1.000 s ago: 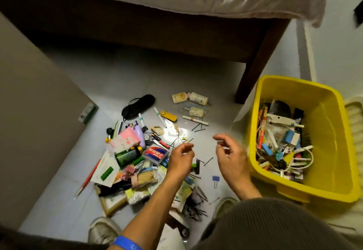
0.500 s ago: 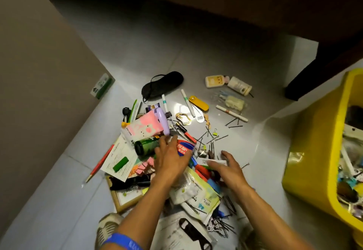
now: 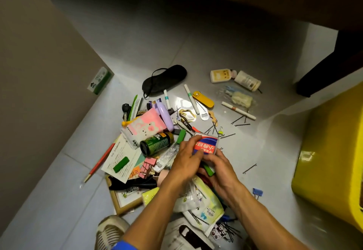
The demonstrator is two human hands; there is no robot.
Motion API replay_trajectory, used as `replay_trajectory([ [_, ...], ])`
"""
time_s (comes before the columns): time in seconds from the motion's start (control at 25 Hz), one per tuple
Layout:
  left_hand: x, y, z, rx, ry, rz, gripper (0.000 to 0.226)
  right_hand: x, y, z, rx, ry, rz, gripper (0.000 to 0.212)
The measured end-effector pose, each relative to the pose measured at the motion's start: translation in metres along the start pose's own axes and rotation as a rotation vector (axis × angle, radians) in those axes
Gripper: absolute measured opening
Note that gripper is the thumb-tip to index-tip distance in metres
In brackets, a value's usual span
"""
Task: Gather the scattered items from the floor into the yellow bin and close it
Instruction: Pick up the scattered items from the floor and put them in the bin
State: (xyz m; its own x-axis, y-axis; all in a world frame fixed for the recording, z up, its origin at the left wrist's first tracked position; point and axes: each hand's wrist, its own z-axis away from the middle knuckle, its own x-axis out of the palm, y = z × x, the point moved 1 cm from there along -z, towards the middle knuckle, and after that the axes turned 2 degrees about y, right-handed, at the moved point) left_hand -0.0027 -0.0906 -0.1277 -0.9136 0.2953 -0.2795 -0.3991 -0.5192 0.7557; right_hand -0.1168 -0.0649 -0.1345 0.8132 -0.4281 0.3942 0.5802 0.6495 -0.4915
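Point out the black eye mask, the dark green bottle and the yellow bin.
black eye mask (image 3: 164, 78): head view, middle of the padded front.
dark green bottle (image 3: 157, 143): head view, label on its side.
yellow bin (image 3: 332, 151): head view, outer wall.

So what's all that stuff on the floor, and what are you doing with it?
A person is tidying a heap of small things off the floor. Both hands, the left hand and the right hand, hold a small clear box with a red and blue label. The yellow bin waits at the right, and most things lie on the floor.

bin (image 3: 334, 151) yellow | eye mask (image 3: 164, 79) black | pouch (image 3: 146, 125) pink-white | pencil (image 3: 100, 161) red | bottle (image 3: 156, 144) dark green
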Motion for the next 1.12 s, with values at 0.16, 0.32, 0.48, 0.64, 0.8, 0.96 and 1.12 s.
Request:
replay_trajectory([
  [0.16, -0.004, 0.016, 0.014, 0.087, 0.014, 0.162, 0.041, -0.002, -0.019, 0.015, -0.056, -0.024, 0.034, 0.038],
  [0.32, -0.004, 0.056, 0.043, 0.218, 0.06, 0.249, 0.036, -0.004, -0.05, 0.052, -0.123, -0.111, -0.022, 0.045],
  [0.48, 0.01, 0.105, 0.081, 0.335, 0.067, 0.377, 0.031, -0.009, -0.082, 0.105, -0.224, -0.161, -0.082, 0.044],
  [0.64, 0.056, 0.162, 0.12, 0.464, 0.01, 0.424, 0.031, -0.036, -0.117, 0.165, -0.35, -0.134, -0.208, 0.044],
  [0.8, 0.128, 0.217, 0.147, 0.538, -0.186, 0.383, 0.029, -0.097, -0.156, 0.217, -0.509, -0.03, -0.339, 0.043],
  [0.96, 0.21, 0.243, 0.155, 0.482, -0.388, 0.217, 0.031, -0.174, -0.18, 0.246, -0.564, 0.176, -0.489, 0.052],
  [1.12, 0.248, 0.227, 0.138, 0.31, -0.501, 0.048, 0.039, -0.224, -0.171, 0.234, -0.438, 0.302, -0.63, 0.039],
])
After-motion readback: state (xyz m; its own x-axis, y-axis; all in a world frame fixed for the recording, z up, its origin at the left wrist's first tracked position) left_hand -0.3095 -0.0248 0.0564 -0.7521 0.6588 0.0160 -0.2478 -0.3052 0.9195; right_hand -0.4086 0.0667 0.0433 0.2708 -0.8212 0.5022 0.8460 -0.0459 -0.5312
